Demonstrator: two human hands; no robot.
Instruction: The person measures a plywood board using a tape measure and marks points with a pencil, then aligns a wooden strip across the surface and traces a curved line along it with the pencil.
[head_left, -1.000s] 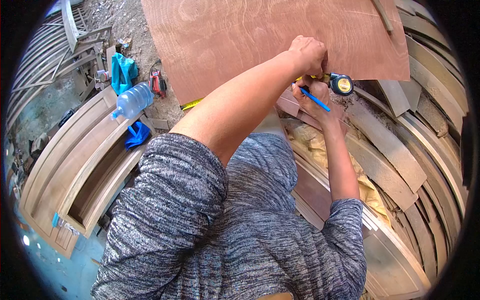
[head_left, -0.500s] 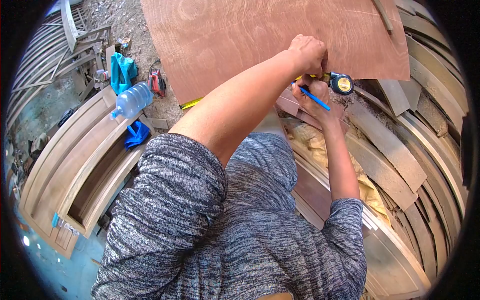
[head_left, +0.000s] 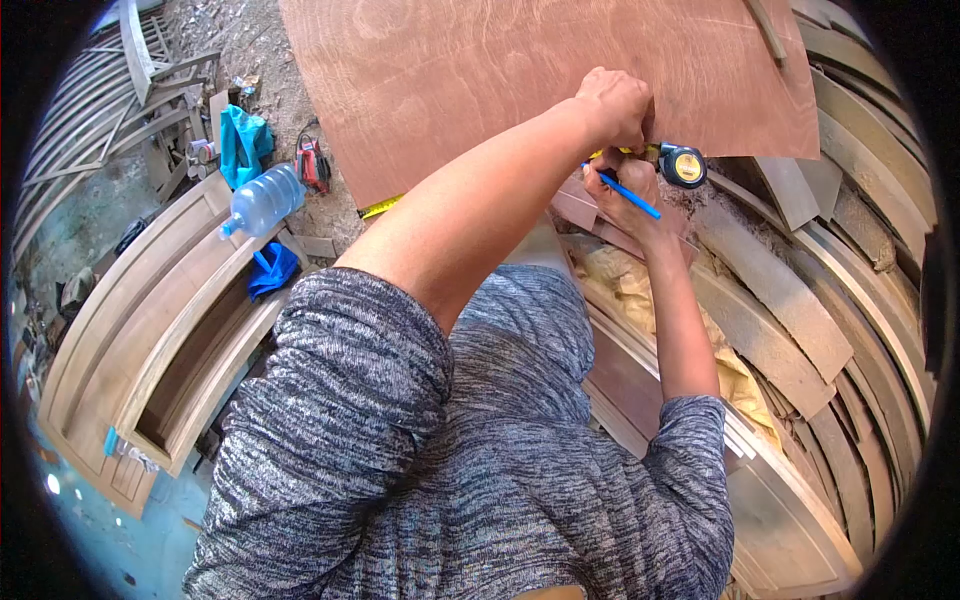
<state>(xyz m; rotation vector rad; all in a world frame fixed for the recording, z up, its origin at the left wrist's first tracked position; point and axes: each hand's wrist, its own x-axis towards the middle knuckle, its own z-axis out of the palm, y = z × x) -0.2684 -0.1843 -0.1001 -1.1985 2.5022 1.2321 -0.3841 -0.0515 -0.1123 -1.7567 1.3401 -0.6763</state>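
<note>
A plywood sheet (head_left: 480,90) spreads across the upper view. Along its near edge runs the yellow blade of a tape measure (head_left: 685,166), partly hidden beneath my left forearm; the round case sits just right of my hands. My left hand (head_left: 615,105) is closed in a curl over the blade at the sheet's edge, its fingertips mostly hidden. Just below it, my right hand (head_left: 630,195) grips a blue pen (head_left: 638,198), which slants with its upper end toward me. The pen's tip is hidden between the hands.
Wood planks (head_left: 770,310) lie piled on the right. A wooden strip (head_left: 765,30) rests on the sheet. On the left are a large water bottle (head_left: 265,200), a red tool (head_left: 314,165), a teal cloth (head_left: 244,145), a blue bag (head_left: 272,270) and wooden panels (head_left: 90,360).
</note>
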